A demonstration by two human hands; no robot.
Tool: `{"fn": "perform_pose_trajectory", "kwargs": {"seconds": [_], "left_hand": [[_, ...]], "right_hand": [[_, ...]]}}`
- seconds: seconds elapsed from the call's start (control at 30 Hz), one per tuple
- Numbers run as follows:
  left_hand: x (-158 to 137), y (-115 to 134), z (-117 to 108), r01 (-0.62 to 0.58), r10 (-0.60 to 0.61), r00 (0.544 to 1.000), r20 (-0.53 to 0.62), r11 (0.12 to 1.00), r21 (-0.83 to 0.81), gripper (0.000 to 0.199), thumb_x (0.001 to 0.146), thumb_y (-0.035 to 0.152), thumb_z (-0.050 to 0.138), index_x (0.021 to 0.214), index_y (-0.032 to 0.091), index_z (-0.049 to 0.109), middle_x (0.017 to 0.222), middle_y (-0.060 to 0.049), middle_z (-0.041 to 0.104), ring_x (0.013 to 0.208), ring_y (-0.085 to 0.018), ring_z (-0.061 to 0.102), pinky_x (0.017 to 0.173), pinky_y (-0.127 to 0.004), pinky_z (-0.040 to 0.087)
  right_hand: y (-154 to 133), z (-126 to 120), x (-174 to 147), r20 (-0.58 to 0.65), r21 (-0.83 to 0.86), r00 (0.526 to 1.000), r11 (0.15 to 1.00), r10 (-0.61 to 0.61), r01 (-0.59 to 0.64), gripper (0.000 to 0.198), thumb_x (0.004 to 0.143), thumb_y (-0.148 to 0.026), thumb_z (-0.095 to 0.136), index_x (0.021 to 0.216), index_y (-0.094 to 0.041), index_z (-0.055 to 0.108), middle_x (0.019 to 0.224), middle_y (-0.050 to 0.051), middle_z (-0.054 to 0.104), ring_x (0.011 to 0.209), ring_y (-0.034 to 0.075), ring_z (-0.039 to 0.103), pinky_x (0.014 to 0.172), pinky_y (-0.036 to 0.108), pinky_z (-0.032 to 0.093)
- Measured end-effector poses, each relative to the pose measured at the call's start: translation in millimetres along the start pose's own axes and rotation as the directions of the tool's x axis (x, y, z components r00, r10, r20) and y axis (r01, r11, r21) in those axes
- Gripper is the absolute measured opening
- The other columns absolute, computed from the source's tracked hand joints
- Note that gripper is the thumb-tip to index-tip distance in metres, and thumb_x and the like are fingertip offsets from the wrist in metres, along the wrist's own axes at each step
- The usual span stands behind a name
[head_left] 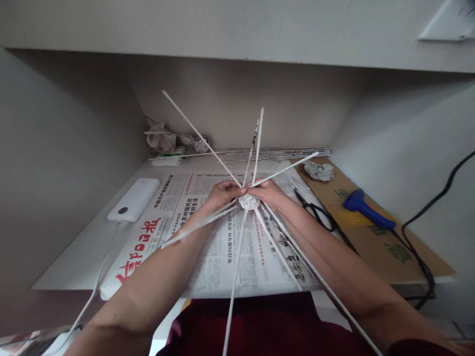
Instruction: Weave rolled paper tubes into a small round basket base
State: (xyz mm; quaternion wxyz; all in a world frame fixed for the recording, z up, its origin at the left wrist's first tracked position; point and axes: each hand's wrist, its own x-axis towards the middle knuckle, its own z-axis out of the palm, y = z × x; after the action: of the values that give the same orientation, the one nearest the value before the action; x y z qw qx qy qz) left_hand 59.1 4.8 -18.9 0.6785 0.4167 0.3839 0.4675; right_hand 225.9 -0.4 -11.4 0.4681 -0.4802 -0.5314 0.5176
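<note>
A small woven paper piece (249,201) sits between my two hands, above the newspaper. Several thin rolled-paper sticks (193,129) fan out from it in all directions. My left hand (225,194) closes on its far left edge, around the base of the sticks. On the far right edge, my right hand (267,192) pinches the piece, with its fingers near the left ones. The fingertips partly hide where the sticks meet the weave. Some sticks reach back over my forearms and toward my body.
Newspaper (215,247) covers the tabletop. A white power bank (134,200) with a cable lies left. Black scissors (314,209), a blue glue gun (369,209) and crumpled paper (319,171) are right, partly on cardboard (371,247). More paper sticks (282,154) lie along the back wall.
</note>
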Motion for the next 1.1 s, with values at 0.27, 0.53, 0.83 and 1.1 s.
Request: {"fn": "perform_pose_trajectory", "kwargs": {"seconds": [0.27,0.53,0.83,1.1], "left_hand": [[0,3,-2,-0.073,0.071,0.995,-0.067,0.997,-0.026,0.039,0.043,0.029,0.094,0.068,0.011,0.069,0.061,-0.003,0.068,0.054,-0.014,0.061,0.056,-0.027,0.047],[6,0,-12,-0.115,0.132,0.988,-0.083,0.976,0.183,0.032,0.055,0.036,0.088,0.064,0.014,0.066,0.055,0.0,0.061,0.047,-0.01,0.051,0.048,-0.024,0.038],[3,-2,-10,-0.161,0.18,0.983,-0.042,0.946,0.283,0.034,0.057,0.04,0.086,0.069,0.014,0.068,0.057,0.0,0.062,0.048,-0.01,0.05,0.048,-0.023,0.036],[3,1,-10,-0.15,0.167,0.985,-0.042,0.953,0.262,0.035,0.055,0.041,0.087,0.068,0.014,0.069,0.056,0.0,0.062,0.047,-0.011,0.05,0.047,-0.023,0.038]], "right_hand": [[-11,-1,-6,0.106,0.104,0.983,0.981,0.151,-0.162,0.031,0.061,-0.037,0.085,0.074,-0.013,0.071,0.061,0.003,0.068,0.047,0.012,0.056,0.045,0.024,0.045],[-16,-6,-9,0.237,-0.074,0.949,0.977,0.21,-0.198,0.038,0.055,-0.034,0.09,0.078,-0.014,0.068,0.063,0.0,0.067,0.043,0.009,0.053,0.038,0.02,0.042],[-13,-2,-9,0.145,-0.153,0.965,0.969,0.217,-0.195,0.035,0.052,-0.028,0.09,0.07,-0.017,0.062,0.057,-0.001,0.066,0.036,0.009,0.05,0.033,0.019,0.036],[-15,3,-9,0.066,-0.025,0.98,0.982,0.186,-0.185,0.031,0.058,-0.032,0.088,0.07,-0.016,0.065,0.062,0.001,0.067,0.051,0.011,0.058,0.04,0.02,0.046]]}}
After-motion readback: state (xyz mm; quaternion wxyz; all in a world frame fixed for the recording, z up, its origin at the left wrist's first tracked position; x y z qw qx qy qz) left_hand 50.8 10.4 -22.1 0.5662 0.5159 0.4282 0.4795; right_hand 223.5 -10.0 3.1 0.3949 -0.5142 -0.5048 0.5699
